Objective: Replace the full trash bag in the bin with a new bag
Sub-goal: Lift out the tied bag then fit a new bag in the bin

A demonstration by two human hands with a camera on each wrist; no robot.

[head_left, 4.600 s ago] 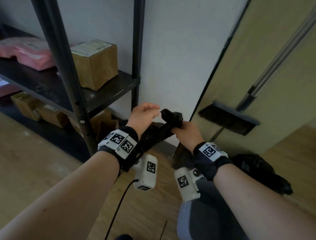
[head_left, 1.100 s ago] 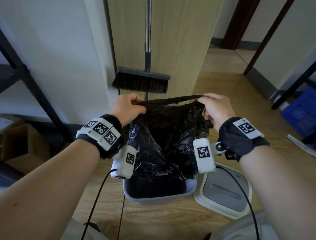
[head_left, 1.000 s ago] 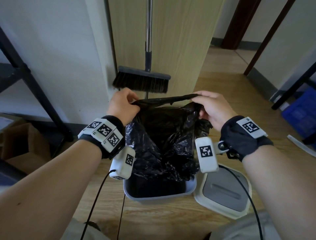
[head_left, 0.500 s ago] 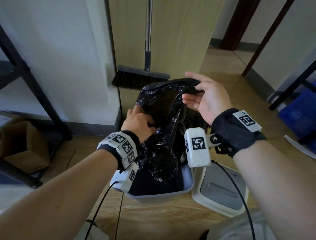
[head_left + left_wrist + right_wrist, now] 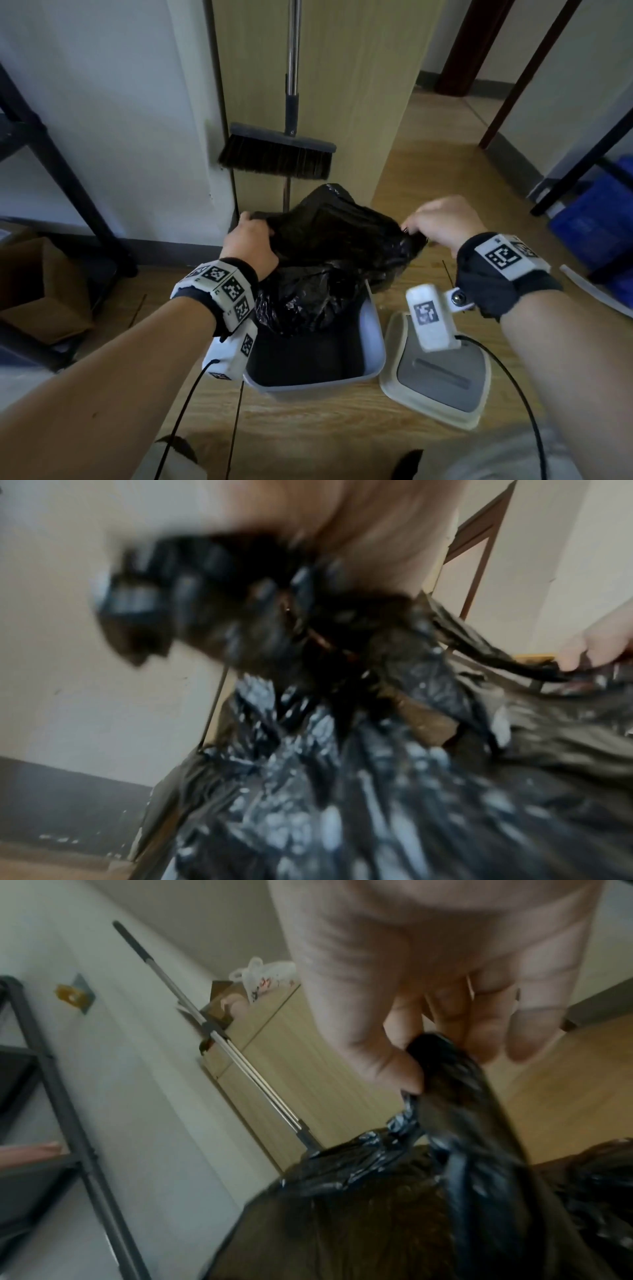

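We pinch the crinkled black plastic trash bag (image 5: 329, 246) by its rim, left hand (image 5: 251, 245) and right hand (image 5: 442, 221) apart, above the pale grey rectangular bin (image 5: 375, 342); thin film could slip or tear.

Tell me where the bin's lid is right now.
In the head view the lid lies flat on the wood floor, immediately right of the bin and touching it, below the right hand.

Bare forearms; black wristbands (image 5: 493, 287) carry white blocks printed with square black-and-white codes; white camera pods (image 5: 430, 317) trail black cables (image 5: 513, 383).
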